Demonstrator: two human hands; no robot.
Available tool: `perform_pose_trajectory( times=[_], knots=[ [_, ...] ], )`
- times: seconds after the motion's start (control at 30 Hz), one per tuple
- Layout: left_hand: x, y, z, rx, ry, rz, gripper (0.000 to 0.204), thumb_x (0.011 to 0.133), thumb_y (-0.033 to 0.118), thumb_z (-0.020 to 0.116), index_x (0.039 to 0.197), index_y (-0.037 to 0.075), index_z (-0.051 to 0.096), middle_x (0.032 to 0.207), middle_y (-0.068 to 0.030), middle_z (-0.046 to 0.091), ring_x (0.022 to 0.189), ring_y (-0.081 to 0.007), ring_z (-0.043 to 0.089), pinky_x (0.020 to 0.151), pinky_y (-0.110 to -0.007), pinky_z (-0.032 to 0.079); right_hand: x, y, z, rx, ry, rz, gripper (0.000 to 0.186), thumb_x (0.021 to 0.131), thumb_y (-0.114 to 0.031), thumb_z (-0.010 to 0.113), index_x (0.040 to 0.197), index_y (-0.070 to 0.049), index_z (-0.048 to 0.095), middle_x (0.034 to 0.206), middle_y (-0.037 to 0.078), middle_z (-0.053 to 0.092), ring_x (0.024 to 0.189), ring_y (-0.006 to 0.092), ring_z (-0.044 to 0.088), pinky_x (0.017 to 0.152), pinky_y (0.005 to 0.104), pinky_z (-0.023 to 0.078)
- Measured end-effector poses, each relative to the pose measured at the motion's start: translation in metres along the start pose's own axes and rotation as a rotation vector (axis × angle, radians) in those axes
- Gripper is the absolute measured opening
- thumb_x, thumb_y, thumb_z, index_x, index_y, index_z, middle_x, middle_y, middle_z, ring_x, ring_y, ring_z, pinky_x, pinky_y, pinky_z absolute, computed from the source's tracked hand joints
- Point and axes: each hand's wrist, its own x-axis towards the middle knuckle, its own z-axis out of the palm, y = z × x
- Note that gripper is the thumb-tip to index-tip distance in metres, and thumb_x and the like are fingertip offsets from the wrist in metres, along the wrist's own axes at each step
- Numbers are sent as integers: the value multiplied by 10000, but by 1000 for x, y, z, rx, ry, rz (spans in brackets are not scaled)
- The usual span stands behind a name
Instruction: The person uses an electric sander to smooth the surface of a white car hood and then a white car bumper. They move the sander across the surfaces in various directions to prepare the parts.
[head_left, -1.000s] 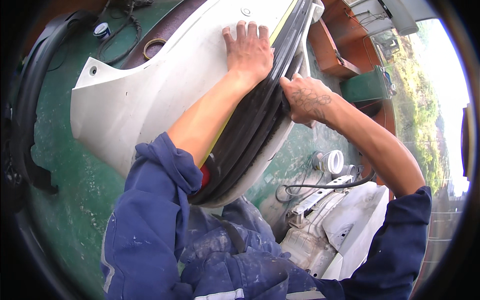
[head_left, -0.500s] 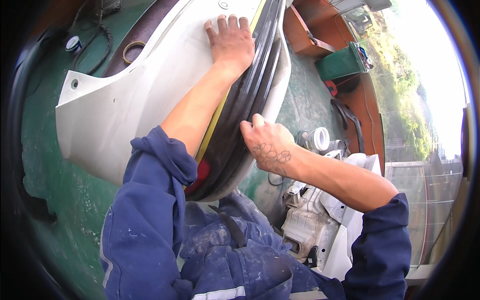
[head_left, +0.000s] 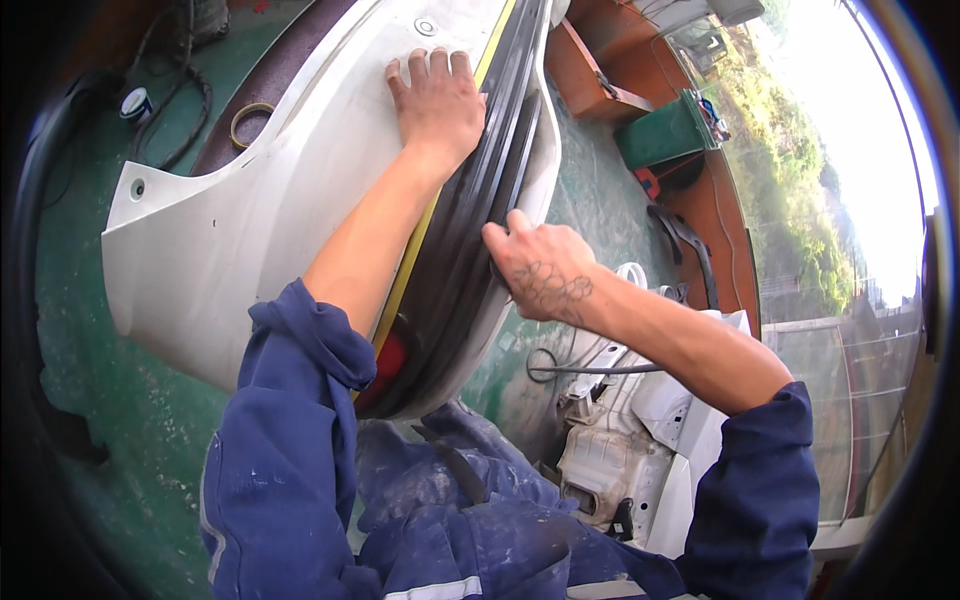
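A large white car bumper (head_left: pixel 250 230) lies in front of me, with ribbed black trim (head_left: pixel 450 260) along its right side. Yellow tape (head_left: pixel 408 265) follows the border between white and black. My left hand (head_left: pixel 438 108) rests flat on the white surface beside the tape, fingers spread. Over the outer edge of the black trim, my right hand (head_left: pixel 540 268) is closed, knuckles up; whatever its fingers hold is hidden beneath it. A red reflector (head_left: pixel 388 368) sits at the near end of the trim, close to my body.
A tape roll (head_left: pixel 235 126) lies on a dark padded surface (head_left: pixel 270 85) past the bumper. Beside a black hose stands a small white-and-blue tub (head_left: pixel 135 105). To the right are a green bin (head_left: pixel 660 133) and pale dismantled car parts (head_left: pixel 610 450).
My right hand has slid farther away from me along the black trim, still closed. The left hand keeps its place on the bumper. The whole view has shifted slightly.
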Motion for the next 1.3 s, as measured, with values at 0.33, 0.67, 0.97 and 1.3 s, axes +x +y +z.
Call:
perform_pose_trajectory(
  times=[0.33, 0.67, 0.97, 1.3],
  knots=[
    [-3, 4, -2, -33, -7, -2, 597, 918, 352, 764, 1407, 83, 553, 1445, -86, 565, 1427, -302, 437, 1222, -585, 248, 87, 133, -60, -240, -51, -71, 534, 765, -169, 797, 1248, -35, 614, 1153, 198, 730, 1077, 389, 744, 895, 452, 617],
    [0, -2, 0, 15, -6, -21, 635, 917, 386, 759, 1428, 73, 549, 1465, -94, 556, 1436, -310, 432, 1214, -596, 258, 74, 78, -47, -121, -188, -149, 506, 753, -139, 780, 1190, 38, 599, 1122, 238, 720, 1051, 419, 740, 881, 480, 619],
    [-2, -1, 4, -17, 26, 18, 602, 919, 368, 768, 1391, 62, 554, 1430, -109, 570, 1417, -322, 443, 1201, -608, 270, -22, -19, 34, 70, -94, -396, 480, 762, -178, 866, 1116, 15, 606, 1043, 190, 657, 886, 353, 764, 728, 432, 642],
    [-2, -3, 6, -1, 47, 37, 584, 920, 374, 767, 1373, 75, 553, 1389, -100, 596, 1408, -315, 452, 1191, -589, 276, 24, 95, -19, 30, 187, 10, 508, 802, -167, 842, 1197, -12, 562, 1122, 217, 660, 988, 427, 740, 840, 487, 625]
  ],
)
